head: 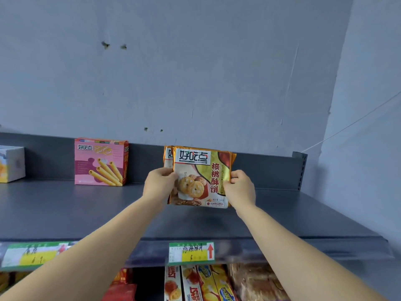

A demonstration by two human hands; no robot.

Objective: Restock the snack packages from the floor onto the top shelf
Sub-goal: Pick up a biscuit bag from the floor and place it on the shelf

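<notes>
A gold and yellow walnut-cookie package (200,177) stands upright on the dark grey top shelf (65,209), near its middle. A second, like package (167,156) stands just behind it, showing at its left edge. My left hand (159,181) grips the front package's left edge. My right hand (239,187) grips its right edge. Both arms reach up from below.
A pink egg-roll box (101,161) stands on the shelf to the left, and a white box (10,164) at the far left. Price tags (192,252) run along the shelf's front lip. The shelf below holds several snack packs (208,283). A wall rises behind.
</notes>
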